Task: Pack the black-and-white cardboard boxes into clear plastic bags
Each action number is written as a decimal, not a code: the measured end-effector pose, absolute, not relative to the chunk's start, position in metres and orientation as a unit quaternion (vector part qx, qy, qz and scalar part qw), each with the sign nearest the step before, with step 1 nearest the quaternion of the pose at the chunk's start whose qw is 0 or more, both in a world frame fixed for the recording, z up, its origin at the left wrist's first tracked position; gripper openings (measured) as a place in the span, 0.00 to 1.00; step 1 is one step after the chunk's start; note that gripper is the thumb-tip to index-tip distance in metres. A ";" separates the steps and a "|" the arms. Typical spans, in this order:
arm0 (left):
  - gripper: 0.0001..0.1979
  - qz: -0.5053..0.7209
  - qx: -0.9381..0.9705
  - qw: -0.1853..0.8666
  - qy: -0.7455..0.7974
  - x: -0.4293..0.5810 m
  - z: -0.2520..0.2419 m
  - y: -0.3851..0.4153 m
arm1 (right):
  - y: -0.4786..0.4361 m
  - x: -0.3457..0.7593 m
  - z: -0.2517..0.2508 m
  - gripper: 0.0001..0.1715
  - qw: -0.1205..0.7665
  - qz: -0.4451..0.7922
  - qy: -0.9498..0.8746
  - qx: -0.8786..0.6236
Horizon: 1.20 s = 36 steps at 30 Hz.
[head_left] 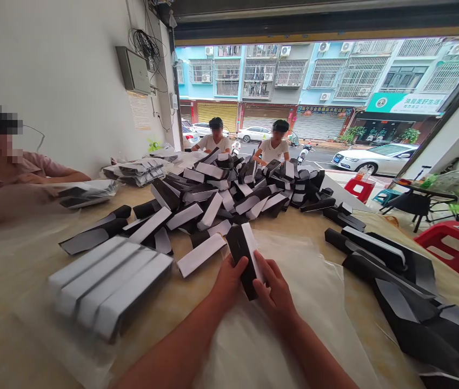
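Note:
Between my two hands is a long black-and-white paper box (242,244), tilted with its far end up. My left hand (229,278) wraps the near left side, thumb on the black face. On the opposite side, my right hand (273,286) has its fingers against the white face. Clear plastic sheets (306,270) lie beneath the hands. To the left, a row of several white-topped boxes (111,275) sits in a clear bag. A large heap of black-and-white boxes (229,189) fills the table's middle.
More dark boxes (399,281) lie along the right. A person (22,173) sits at the left by wrapped packs (140,170). Two people (215,138) work across the heap. Red stools (454,246) stand right, beyond the table (188,302).

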<state>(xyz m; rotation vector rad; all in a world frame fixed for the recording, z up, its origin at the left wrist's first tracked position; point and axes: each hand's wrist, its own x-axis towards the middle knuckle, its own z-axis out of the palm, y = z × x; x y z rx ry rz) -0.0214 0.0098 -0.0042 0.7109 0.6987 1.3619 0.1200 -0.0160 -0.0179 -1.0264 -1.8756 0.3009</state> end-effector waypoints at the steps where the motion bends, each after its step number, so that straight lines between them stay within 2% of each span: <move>1: 0.29 0.601 0.313 0.667 0.309 -0.021 -0.004 0.010 | -0.016 0.120 -0.018 0.33 0.473 0.120 -0.766 -0.418; 36: 0.31 0.607 0.261 0.687 0.303 -0.023 0.000 0.012 | -0.018 0.116 -0.016 0.33 0.482 0.140 -0.765 -0.404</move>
